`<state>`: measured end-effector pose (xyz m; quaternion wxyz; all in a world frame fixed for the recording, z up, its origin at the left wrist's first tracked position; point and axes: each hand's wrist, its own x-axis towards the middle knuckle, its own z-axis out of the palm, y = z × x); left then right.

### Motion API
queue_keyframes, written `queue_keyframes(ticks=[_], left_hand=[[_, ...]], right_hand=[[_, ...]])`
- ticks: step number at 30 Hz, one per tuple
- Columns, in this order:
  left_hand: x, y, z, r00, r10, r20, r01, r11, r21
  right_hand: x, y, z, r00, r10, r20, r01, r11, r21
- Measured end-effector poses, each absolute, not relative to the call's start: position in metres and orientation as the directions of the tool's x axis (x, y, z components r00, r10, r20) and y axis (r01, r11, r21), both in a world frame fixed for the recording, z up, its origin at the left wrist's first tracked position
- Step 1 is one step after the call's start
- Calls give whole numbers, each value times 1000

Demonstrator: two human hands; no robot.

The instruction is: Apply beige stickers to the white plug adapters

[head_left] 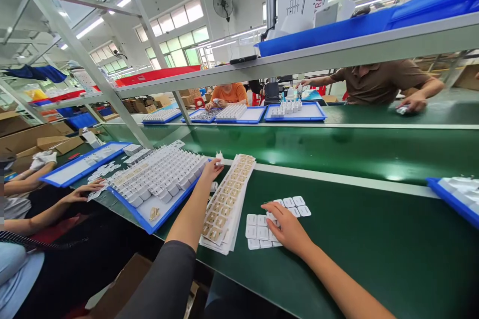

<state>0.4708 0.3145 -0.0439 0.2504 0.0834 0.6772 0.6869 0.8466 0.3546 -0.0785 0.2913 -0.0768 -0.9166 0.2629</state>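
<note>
The hands are well apart: the left hand (213,168) has its fingers closed on a white pronged plug (219,157), at eleven o'clock from the tan-patterned sheets (229,194), while the right hand (286,224) is over white label sheets (256,227) at four o'clock; whether it grips one, I cannot tell. At nine o'clock, a blue-rimmed tray (168,210) bears rows of similar plugs (172,169) on the green surface (355,249).
</note>
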Motion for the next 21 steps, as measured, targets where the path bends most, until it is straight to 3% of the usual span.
queue_keyframes(ticks=[10, 17, 21], left_hand=[[472, 317, -58, -881, 467, -82, 147, 432, 890], [473, 296, -35, -839, 542, 35, 338, 471, 815], [460, 267, -15, -789, 607, 93, 429, 436, 791]], right_hand=[[846, 355, -76, -820, 295, 490, -10, 849, -528], [848, 352, -73, -810, 279, 516, -36, 854, -518], [839, 295, -24, -792, 182, 583, -214, 812, -543]])
